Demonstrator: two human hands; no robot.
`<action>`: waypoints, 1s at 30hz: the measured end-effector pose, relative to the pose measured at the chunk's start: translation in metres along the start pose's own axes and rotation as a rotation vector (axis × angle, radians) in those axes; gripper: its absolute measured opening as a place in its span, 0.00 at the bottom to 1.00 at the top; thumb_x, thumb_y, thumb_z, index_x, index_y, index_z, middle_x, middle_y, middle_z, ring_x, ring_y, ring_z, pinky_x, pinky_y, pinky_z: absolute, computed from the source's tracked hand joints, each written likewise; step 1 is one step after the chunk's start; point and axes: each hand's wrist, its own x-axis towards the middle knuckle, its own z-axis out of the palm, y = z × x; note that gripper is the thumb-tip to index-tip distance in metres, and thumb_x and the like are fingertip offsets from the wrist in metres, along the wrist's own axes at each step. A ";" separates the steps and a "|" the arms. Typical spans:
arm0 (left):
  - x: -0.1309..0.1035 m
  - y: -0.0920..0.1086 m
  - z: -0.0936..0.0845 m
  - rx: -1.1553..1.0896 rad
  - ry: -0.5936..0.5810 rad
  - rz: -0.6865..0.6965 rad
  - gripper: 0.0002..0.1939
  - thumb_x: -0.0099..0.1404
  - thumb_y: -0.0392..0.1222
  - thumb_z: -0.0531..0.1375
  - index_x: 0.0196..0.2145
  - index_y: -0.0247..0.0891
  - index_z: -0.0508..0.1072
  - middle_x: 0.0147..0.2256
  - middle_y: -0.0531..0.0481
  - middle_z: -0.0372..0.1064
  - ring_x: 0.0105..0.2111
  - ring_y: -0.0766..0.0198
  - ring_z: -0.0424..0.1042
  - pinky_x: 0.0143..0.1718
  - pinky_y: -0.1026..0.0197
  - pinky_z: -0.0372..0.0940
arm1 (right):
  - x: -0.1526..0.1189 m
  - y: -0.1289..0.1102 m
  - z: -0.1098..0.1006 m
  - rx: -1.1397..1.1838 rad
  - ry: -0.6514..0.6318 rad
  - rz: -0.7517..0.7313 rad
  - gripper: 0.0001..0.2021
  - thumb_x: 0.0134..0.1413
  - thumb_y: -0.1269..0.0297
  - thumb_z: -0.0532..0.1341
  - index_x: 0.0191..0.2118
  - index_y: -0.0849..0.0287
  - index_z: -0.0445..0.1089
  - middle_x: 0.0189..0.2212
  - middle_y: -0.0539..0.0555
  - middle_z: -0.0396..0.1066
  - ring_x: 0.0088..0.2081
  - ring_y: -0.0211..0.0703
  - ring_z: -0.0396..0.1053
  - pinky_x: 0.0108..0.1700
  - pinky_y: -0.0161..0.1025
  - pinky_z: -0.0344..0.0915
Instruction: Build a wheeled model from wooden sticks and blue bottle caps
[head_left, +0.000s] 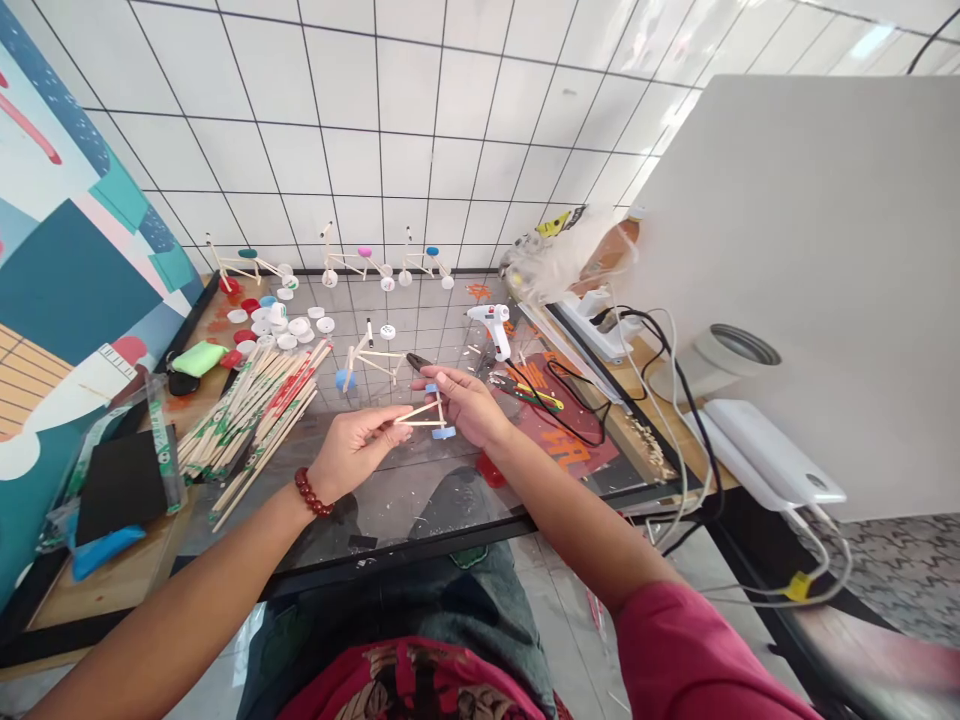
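In front of me, my left hand (361,446) pinches the pointed end of a small triangular stick frame (421,421) between thumb and fingers. Blue pieces sit at the frame's far and near corners, the near one being a blue cap (444,433). My right hand (471,402) is closed at the frame's other side, its fingers round the far corner and partly hiding it. A dark pointed tool tip (417,362) shows just beyond those fingers; whether it is held or lies on the table I cannot tell. Behind stands another stick model (369,358) with a blue wheel.
Wooden sticks (251,410) lie in a heap at left, below white and red bottle caps (289,325). Several stick bicycles (349,260) stand along the back edge. A white glue gun (492,325), a yellow cutter (540,397) and a power strip (596,325) with cables are at right.
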 end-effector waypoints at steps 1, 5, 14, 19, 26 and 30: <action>-0.001 0.000 0.001 -0.017 -0.029 -0.004 0.20 0.57 0.51 0.70 0.45 0.37 0.82 0.34 0.44 0.81 0.34 0.58 0.80 0.40 0.57 0.75 | 0.000 -0.001 0.000 -0.004 0.000 0.002 0.24 0.36 0.47 0.77 0.39 0.56 0.79 0.35 0.53 0.80 0.29 0.36 0.71 0.32 0.34 0.68; -0.001 0.000 0.003 -0.221 -0.004 -0.084 0.20 0.56 0.49 0.71 0.44 0.35 0.81 0.30 0.45 0.80 0.29 0.60 0.78 0.34 0.58 0.74 | -0.003 -0.004 0.000 -0.019 -0.046 -0.005 0.23 0.38 0.47 0.76 0.38 0.57 0.79 0.38 0.55 0.81 0.30 0.36 0.71 0.35 0.36 0.70; 0.010 -0.004 -0.001 -0.382 0.321 -0.076 0.22 0.51 0.49 0.74 0.40 0.35 0.80 0.31 0.47 0.80 0.30 0.62 0.78 0.34 0.59 0.74 | -0.003 -0.003 -0.005 0.115 -0.116 0.125 0.21 0.50 0.51 0.71 0.45 0.57 0.74 0.41 0.56 0.81 0.41 0.45 0.78 0.46 0.43 0.74; 0.009 -0.001 0.002 -0.386 0.337 -0.056 0.21 0.49 0.48 0.75 0.38 0.34 0.79 0.30 0.46 0.80 0.30 0.62 0.79 0.35 0.59 0.74 | -0.006 -0.004 -0.006 0.030 -0.211 0.164 0.25 0.41 0.62 0.76 0.48 0.57 0.75 0.44 0.56 0.80 0.42 0.44 0.79 0.47 0.40 0.73; 0.007 0.001 0.003 -0.414 0.259 -0.166 0.24 0.45 0.50 0.76 0.36 0.33 0.79 0.28 0.46 0.79 0.28 0.61 0.78 0.31 0.60 0.73 | -0.006 -0.008 -0.009 -0.105 -0.165 0.108 0.19 0.42 0.55 0.75 0.40 0.60 0.80 0.39 0.56 0.81 0.38 0.41 0.77 0.40 0.35 0.71; 0.008 0.002 0.002 -0.377 0.254 -0.202 0.23 0.46 0.50 0.75 0.35 0.33 0.80 0.27 0.46 0.78 0.26 0.62 0.76 0.29 0.61 0.72 | -0.003 -0.005 -0.012 -0.124 -0.116 0.095 0.19 0.36 0.53 0.77 0.34 0.59 0.80 0.32 0.54 0.80 0.33 0.40 0.75 0.37 0.36 0.70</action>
